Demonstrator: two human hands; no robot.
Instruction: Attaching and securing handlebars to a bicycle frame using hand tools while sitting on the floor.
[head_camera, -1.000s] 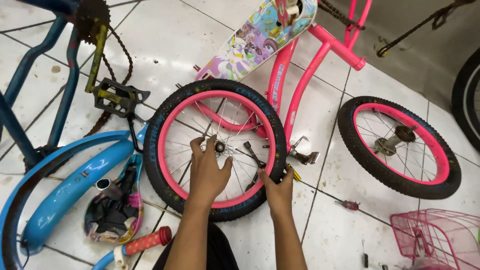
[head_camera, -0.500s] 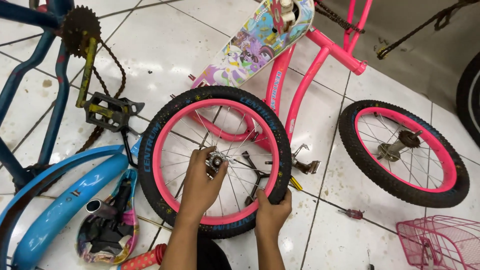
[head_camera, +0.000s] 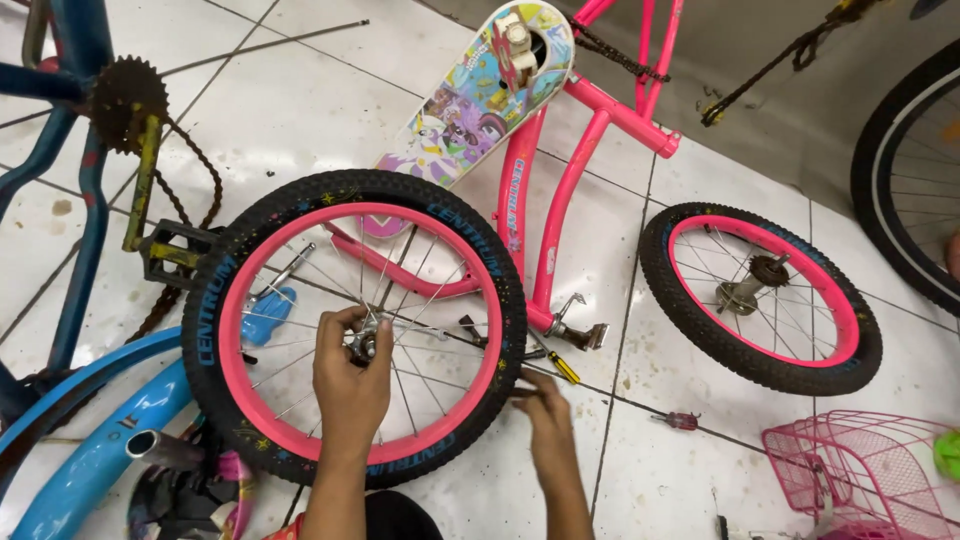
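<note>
Two hands work on a pink bike wheel on the floor.
The left hand (head_camera: 350, 385) is closed on the hub (head_camera: 365, 343) in the middle of the wheel (head_camera: 352, 325); the right hand (head_camera: 545, 410) is pinched on a thin tool by the tyre, steadying it.

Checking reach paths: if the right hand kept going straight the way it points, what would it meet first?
The right hand points up and slightly left, fingertips at the tyre of the near wheel. That tyre would probably come first, though depth is hard to judge.
</note>
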